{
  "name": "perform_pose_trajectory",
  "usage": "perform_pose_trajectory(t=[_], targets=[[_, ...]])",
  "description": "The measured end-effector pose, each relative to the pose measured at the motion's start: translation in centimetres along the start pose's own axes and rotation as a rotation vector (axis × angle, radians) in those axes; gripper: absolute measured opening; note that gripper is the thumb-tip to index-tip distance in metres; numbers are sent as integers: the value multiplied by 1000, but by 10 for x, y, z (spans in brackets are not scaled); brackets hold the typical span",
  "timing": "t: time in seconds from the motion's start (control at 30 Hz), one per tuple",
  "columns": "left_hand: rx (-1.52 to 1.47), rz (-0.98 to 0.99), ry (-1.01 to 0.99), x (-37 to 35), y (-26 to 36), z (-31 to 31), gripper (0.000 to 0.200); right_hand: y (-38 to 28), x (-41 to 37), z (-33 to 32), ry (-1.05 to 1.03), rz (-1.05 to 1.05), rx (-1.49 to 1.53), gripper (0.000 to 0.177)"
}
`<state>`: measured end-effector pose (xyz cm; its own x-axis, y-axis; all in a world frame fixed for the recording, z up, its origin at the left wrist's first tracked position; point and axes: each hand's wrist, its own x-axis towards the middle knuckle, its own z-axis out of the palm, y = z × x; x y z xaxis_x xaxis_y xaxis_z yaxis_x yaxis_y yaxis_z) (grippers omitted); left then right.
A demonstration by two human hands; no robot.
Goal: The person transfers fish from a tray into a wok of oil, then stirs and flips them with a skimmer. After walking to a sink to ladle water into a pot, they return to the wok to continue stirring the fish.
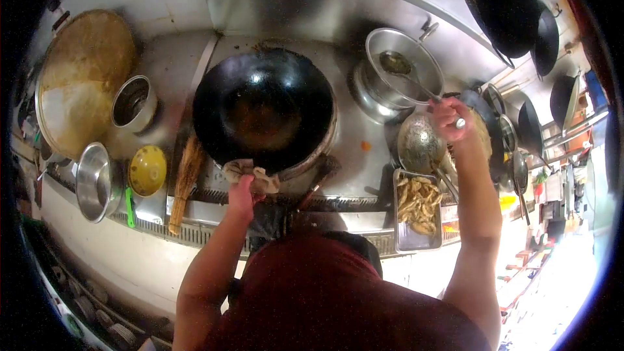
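A large black wok [263, 91] sits on the stove, a brownish patch at its bottom. My left hand [240, 198] is closed on a folded beige cloth [265, 183] at the wok's near rim. Off to the right, my right hand [450, 118] wraps around the handle of a ladle [395, 63]. The ladle's bowl is inside a round metal basin [426, 68], and I cannot make out clearly what it holds. Below that hand lies a perforated strainer [418, 142]. Nearer my body, a metal tray [417, 240] carries browned food pieces [421, 201].
Left of the wok lie a bamboo brush [187, 182], a yellow bowl [147, 170], a steel bowl [95, 182], a metal pot [134, 104] and a big round lid [88, 84]. Dark pans [500, 0] hang at upper right. A dark-headed utensil [318, 182] rests by the wok's near side.
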<state>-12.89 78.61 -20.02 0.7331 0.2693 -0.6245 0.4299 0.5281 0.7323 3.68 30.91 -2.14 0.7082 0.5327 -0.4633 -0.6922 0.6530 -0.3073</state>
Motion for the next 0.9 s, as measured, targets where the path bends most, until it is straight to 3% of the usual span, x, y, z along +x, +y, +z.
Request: perform_pose_trajectory(t=[0.2, 0.27, 0.43, 0.5, 0.67, 0.73, 0.8, 0.9], targets=[[3, 4, -111, 8, -5, -9, 27, 29, -53, 56, 115, -58, -223, 29], [2, 4, -103, 2, 2, -3, 28, 45, -71, 65, 276, -174, -232, 27], [-60, -55, -106, 9, -3, -7, 27, 117, -99, 96, 267, -136, -274, 31], [-72, -44, -115, 13, -7, -11, 27, 141, -103, 98, 101, -5, -208, 42], [-36, -92, -133, 21, -10, -13, 26, 200, -65, 104, 134, 167, -255, 43], [-54, -85, -108, 19, -10, -11, 26, 218, -33, 104, 178, 222, -337, 38], [-72, -78, -89, 19, -11, -11, 27, 232, 5, 101, 197, 240, -444, 20], [-97, -55, -159, 23, -16, -13, 28, 246, 60, 87, 221, 282, -365, 21]])
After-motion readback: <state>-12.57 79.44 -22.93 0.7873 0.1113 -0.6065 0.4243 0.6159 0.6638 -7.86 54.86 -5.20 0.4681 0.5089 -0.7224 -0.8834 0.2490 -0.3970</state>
